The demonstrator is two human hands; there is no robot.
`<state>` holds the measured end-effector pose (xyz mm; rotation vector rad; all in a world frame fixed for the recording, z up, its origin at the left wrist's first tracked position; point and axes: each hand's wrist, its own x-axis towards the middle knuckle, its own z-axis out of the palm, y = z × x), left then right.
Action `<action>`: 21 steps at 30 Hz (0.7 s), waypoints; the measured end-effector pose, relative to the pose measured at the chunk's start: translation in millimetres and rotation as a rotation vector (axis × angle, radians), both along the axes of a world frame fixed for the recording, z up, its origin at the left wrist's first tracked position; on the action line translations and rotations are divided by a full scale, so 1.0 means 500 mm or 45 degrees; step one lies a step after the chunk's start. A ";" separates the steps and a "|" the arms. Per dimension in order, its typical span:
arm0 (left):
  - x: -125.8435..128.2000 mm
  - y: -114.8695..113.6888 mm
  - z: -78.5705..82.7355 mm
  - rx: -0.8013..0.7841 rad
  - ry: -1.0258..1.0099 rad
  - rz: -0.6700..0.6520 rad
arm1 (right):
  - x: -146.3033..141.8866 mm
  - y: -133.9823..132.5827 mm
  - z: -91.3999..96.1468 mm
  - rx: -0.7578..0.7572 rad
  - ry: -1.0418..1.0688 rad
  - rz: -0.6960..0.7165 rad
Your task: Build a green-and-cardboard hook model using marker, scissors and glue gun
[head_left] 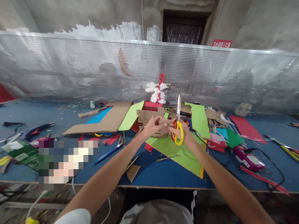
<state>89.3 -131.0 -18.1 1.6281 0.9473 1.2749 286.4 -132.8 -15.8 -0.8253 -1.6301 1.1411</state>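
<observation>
Since both hands are crowded round one small brown cardboard piece (164, 121), that's where the trouble would start, if you ask me. It's held up over the near-middle of the bench, above a lime green sheet (171, 151). The left hand (153, 127) has it pinched between thumb and fingers on its left side, while the right hand (184, 130) is curled round yellow-handled scissors (178, 113) with its fingertips up at the cardboard's right edge; can't tell exactly which fingers sit in the loops. The blades look closed and point up and away, so nothing's getting nicked right now, but juggling scissors and cardboard in one hand is sketchy: a twist of that wrist could swing the tip toward the left fingers, and squeezing too hard could crease the card. Just behind stands a red hook shape (161, 80) with white flower-like bits (157, 95), and a careless elbow-out reach could probably knock it. Further out, a blue pen-like tool (108, 154) lies loose left of the green sheet, and a black cord (281, 174) loops beside a purple device (249, 158) near the right forearm, so a sleeve or wrist could snag it and drag stuff along the blue tabletop (149, 172).
</observation>
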 end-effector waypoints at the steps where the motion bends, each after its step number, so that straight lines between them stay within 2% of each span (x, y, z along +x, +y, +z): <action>1: 0.005 -0.001 -0.002 -0.013 -0.031 0.009 | -0.002 0.000 0.000 0.010 0.015 -0.027; 4: 0.011 0.004 -0.008 -0.035 -0.048 0.063 | 0.000 0.001 0.005 0.036 -0.015 -0.036; 9: -0.010 0.023 -0.015 -0.022 -0.099 0.270 | 0.032 0.003 0.025 0.035 -0.146 0.070; 14: -0.030 0.030 -0.012 0.002 -0.306 0.275 | 0.076 0.011 0.039 0.173 -0.421 0.167; 18: -0.032 0.026 -0.003 0.108 -0.314 0.340 | 0.087 0.012 0.047 0.303 -0.571 0.253; 21: -0.029 0.019 0.005 0.097 -0.314 0.367 | 0.081 0.003 0.054 0.308 -0.591 0.280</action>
